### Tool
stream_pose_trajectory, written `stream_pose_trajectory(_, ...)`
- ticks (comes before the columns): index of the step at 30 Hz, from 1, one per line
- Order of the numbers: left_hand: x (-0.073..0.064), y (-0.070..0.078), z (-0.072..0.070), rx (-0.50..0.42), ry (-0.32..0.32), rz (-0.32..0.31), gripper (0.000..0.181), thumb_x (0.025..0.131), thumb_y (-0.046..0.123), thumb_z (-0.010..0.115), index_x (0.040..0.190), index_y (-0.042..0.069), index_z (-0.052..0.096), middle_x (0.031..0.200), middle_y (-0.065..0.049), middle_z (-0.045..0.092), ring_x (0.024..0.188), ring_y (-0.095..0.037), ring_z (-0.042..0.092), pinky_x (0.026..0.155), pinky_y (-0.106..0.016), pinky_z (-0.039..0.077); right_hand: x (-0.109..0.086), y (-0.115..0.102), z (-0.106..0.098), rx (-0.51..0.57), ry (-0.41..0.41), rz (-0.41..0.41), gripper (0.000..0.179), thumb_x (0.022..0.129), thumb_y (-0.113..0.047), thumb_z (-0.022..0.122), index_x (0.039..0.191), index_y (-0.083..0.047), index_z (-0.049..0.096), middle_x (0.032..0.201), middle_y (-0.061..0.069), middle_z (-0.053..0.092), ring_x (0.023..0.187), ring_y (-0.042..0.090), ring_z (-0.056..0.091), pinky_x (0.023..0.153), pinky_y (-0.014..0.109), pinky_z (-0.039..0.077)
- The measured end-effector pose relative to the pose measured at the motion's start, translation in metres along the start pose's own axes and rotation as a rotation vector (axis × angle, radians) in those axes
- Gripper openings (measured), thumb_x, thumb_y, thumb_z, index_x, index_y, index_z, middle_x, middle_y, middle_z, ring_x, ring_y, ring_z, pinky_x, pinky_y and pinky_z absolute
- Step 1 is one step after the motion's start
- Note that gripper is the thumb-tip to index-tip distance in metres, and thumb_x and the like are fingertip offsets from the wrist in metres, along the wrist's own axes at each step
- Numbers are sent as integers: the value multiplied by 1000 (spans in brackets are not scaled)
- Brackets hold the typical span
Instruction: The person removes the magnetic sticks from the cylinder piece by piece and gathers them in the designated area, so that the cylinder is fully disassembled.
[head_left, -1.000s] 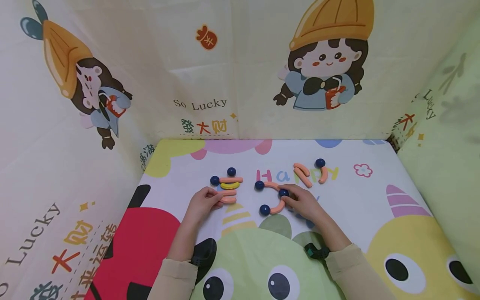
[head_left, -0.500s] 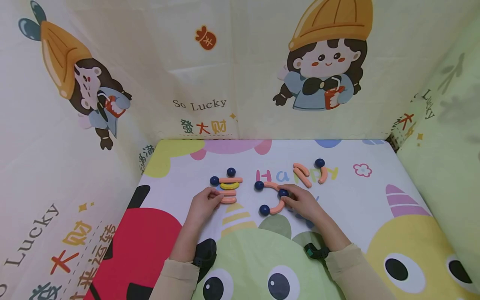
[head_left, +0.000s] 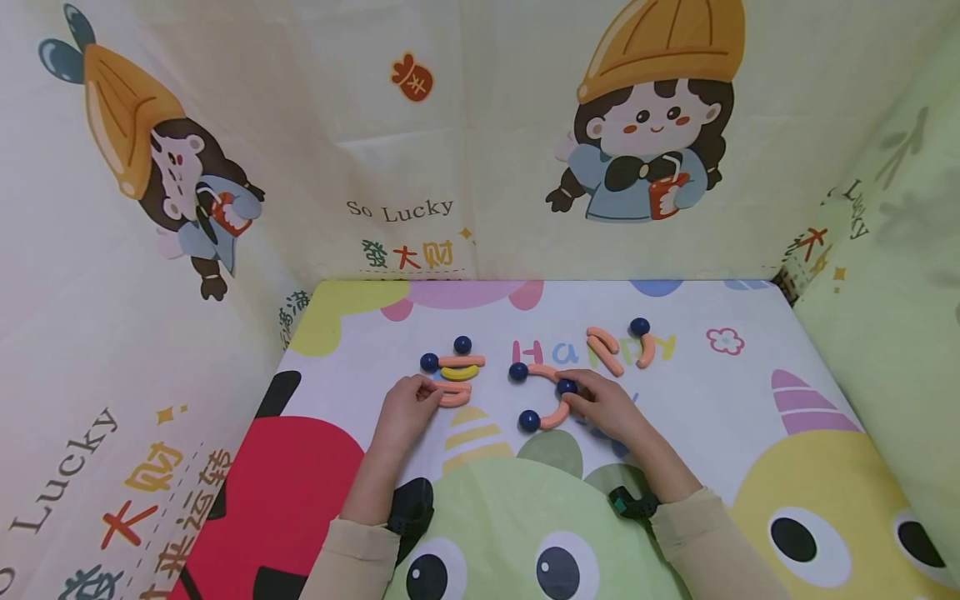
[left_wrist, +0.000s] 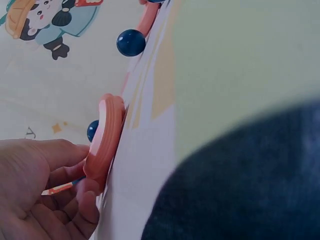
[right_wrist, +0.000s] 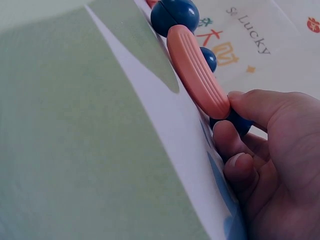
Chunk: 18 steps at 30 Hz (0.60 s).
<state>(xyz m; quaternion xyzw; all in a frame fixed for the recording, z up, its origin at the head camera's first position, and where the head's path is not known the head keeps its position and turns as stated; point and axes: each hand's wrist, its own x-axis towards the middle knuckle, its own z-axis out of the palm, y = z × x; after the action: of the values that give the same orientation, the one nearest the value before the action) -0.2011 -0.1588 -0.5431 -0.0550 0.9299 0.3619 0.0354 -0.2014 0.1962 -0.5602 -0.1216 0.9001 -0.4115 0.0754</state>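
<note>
Hands, two, set apart: left hand (head_left: 408, 408) pinching a curved rod (head_left: 456, 401) by its left end; right hand (head_left: 607, 404) pinching the chain (head_left: 555, 417) at its corner ball (head_left: 567, 387).

Curved rod: left of centre; its right end now appears to meet the next rod (head_left: 452, 387), where half a second ago a gap showed. Chain: right of it, unmoved. Reading (a judgement only): the rod is being turned or picked out while the chain is steadied.

Just beyond the rod pair: yellow rod (head_left: 459, 373), straight rod (head_left: 465, 361), two balls (head_left: 462, 343). Farther right: two loose rods (head_left: 606, 351), one balled rod (head_left: 646, 351).

Counter (head_left: 697, 400): far edge against the printed wall (head_left: 510, 242); broadest room rightward and nearward, a narrower lane between rod pair and chain.
</note>
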Motion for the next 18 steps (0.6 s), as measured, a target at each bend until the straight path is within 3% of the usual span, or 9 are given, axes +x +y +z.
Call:
stream_pose_trajectory(4, -3, 5, -1, 37, 37, 56, 15, 93, 29, 67, 99, 15, 70, 94, -3, 60, 83, -19, 54, 73, -33, 50, 0, 1, 0, -2, -4, -3, 42, 97, -32, 63, 139, -32, 56, 104, -2, 62, 81, 16, 54, 72, 33, 44)
stream_pose_trajectory(8, -7, 17, 1, 4, 22, 104, 17, 93, 32, 67, 102, 17, 69, 94, -1, 58, 87, -18, 54, 77, -34, 50, 0, 2, 1, -6, 4, -13, 41, 97, -34, 63, 138, -33, 56, 117, -1, 64, 89, 16, 56, 78, 35, 45)
stream_pose_trajectory(12, -10, 29, 8, -29, -30, 207, 18, 93, 34, 69, 102, 19, 70, 92, 2, 57, 84, -15, 53, 75, -31, 48, 0, 2, 1, -6, 10, -13, 40, 97, -34, 63, 137, -34, 56, 131, -2, 61, 97, 17, 56, 84, 36, 45)
stream_pose_trajectory(18, -15, 42, 28, -12, -173, 429, 29, 94, 40, 67, 115, 20, 69, 92, 5, 59, 76, -8, 52, 69, -24, 46, 1, 1, 1, -20, 11, -11, 41, 97, -32, 63, 138, -31, 57, 112, -1, 63, 81, 15, 55, 74, 32, 44)
